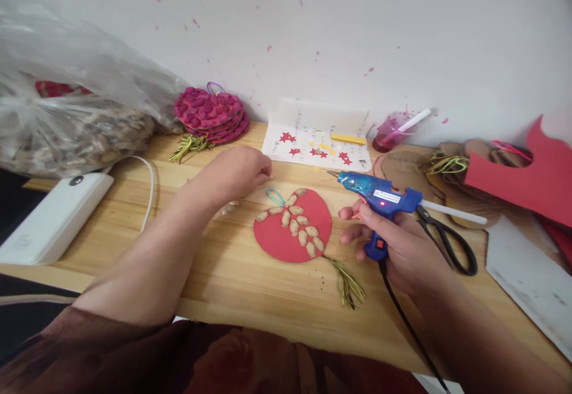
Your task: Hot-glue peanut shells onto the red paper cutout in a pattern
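Note:
My right hand (402,251) is wrapped round the handle of a blue hot glue gun (379,194). The gun's nozzle points left, a white glue stick (453,210) juts from its back, and a small red light glows on its side. On the table lies a red paper disc (272,236) with several peanut shells (294,227) in a branching row, a blue loop (276,197) at its top and a green tassel (348,281) at its lower right. Above and left of the disc, my left hand (243,170) has its fingers curled together; whatever they may hold is hidden.
A few loose shells (230,207) lie below my left wrist. At left are a clear bag of shells (102,137) and a white power bank (58,218). Behind stand magenta decorated discs (210,114), paper with red stars (319,135) and a cup (388,135). Scissors (451,245) lie right.

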Demonstrator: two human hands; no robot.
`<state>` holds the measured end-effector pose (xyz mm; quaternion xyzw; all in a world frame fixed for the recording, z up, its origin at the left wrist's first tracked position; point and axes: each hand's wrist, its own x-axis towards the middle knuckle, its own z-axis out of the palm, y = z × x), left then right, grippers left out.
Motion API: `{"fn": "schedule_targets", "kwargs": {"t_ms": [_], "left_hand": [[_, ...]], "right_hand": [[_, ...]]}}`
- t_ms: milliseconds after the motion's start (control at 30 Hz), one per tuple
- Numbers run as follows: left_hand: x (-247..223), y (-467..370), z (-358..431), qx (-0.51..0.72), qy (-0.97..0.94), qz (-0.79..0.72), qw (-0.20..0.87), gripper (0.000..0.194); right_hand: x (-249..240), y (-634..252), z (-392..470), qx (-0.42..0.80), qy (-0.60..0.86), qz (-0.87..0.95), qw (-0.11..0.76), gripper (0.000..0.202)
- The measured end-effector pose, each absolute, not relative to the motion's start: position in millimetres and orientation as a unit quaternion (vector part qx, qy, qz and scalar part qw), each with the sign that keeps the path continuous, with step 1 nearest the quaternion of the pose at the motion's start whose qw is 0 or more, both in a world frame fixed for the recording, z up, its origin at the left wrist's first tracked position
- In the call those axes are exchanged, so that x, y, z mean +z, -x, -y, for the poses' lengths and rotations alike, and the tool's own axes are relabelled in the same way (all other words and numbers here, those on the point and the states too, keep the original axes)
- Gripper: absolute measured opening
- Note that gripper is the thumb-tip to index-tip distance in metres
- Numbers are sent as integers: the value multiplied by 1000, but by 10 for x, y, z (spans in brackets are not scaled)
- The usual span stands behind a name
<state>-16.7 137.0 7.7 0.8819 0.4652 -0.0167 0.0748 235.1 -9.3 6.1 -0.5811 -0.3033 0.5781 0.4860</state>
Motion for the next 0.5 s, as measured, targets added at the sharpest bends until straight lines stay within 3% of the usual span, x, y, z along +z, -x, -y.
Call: {"fn": "schedule_targets", "kwargs": {"t_ms": [500], "left_hand": [[92, 178, -1376, 8, -860, -501, 100, 19]], "right_hand": [[69, -2378, 137, 532, 591, 381, 472, 36]]}}
